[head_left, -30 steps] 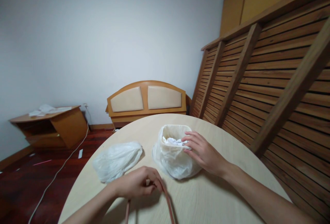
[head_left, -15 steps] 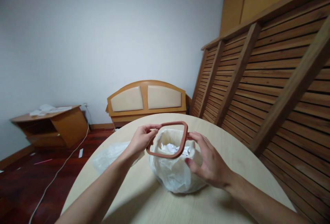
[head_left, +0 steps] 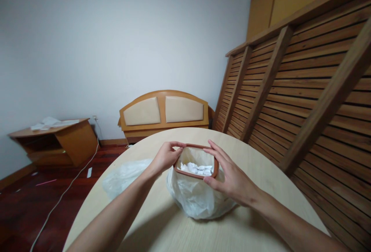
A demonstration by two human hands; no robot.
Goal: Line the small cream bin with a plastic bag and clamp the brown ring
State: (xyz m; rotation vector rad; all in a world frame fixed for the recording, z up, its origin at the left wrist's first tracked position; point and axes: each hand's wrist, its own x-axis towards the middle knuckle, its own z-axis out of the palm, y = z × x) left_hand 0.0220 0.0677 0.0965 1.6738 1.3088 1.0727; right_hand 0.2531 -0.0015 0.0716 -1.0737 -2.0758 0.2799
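Note:
A brown rounded rectangular rim ring (head_left: 191, 174) sits level on the mouth of a small bin lined with a white plastic bag (head_left: 199, 200). Crumpled white paper (head_left: 197, 169) lies inside. My left hand (head_left: 166, 158) pinches the ring's left far corner between thumb and fingers. Around its right end, my right hand (head_left: 230, 171) spans the ring, thumb at the near corner and fingers on the far side. The bag's folds hang outside below the ring and cover the bin's walls. Left of the bin, partly behind my left forearm, lies a loose translucent plastic bag (head_left: 124, 176).
The bin stands on a pale round table (head_left: 162, 229). Beyond it is a wooden headboard (head_left: 162, 109) by the wall. Wooden slatted panels (head_left: 261, 101) lean at the right. At left are a low cabinet (head_left: 78, 143) and a white cable (head_left: 63, 196) on the dark floor.
The ring has come down from a tilted position above the bin and now lies level on its mouth. My right hand has moved in around the ring's right end.

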